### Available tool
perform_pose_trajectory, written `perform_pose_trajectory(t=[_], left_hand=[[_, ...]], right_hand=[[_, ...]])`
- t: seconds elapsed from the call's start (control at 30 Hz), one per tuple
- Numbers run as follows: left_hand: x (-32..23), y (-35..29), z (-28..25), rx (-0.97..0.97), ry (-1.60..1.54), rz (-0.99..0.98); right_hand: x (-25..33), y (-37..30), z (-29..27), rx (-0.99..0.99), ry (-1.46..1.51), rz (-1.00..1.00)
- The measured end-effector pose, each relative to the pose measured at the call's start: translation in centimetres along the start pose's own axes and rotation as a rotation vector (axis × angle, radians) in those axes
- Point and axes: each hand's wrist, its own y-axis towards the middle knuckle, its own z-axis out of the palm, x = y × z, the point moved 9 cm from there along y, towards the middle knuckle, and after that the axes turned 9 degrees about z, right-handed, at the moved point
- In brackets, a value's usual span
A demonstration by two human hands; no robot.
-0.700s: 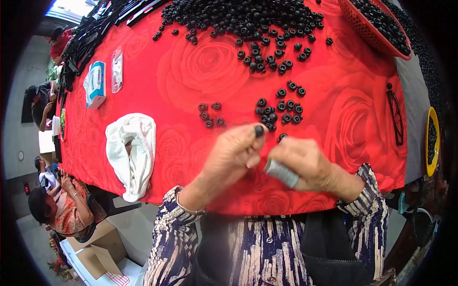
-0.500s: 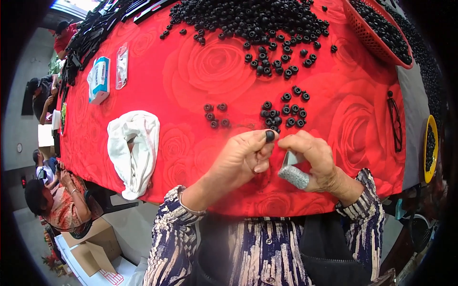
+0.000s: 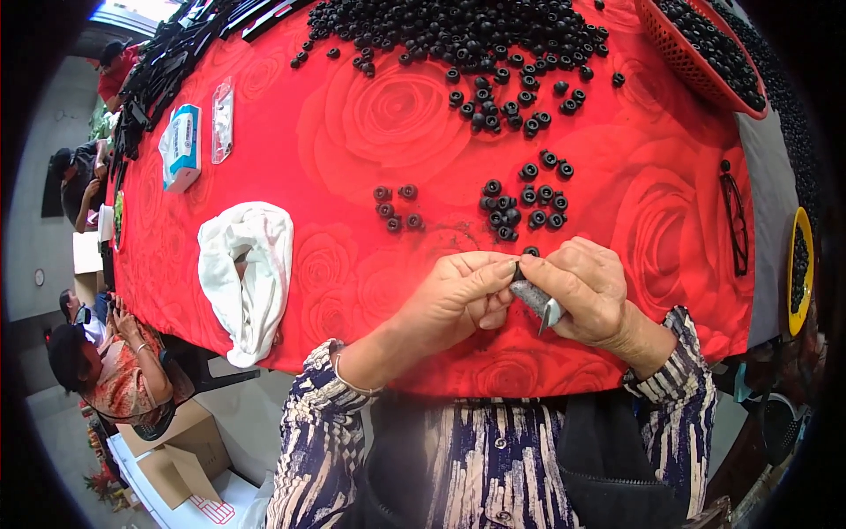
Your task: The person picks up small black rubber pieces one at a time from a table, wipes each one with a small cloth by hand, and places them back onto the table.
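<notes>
Right hand (image 3: pixel 589 291): fingers curled tight round a small grey metal tool (image 3: pixel 538 301), slanting up-left to down-right | left hand (image 3: pixel 463 295): fingertips pinched on tiny black ring (image 3: pixel 516 272) at tool's upper end | beyond: loose black rings (image 3: pixel 522 199) on red rose tablecloth (image 3: pixel 370 123), big pile farther.

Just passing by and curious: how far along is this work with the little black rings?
Two small groups of rings lie sorted near the hands. The left hand pinches one ring against the grey tool in the right hand. A big pile remains.
</notes>
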Motion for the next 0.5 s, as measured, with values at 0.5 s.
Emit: perform_pose_trajectory(t=[0.5], left_hand=[[-12.3, -4.2, 0.1, -0.416, 0.927, 0.901]], right_hand=[[-1.2, 0.5, -0.5, -0.076, -0.031, 0.028]])
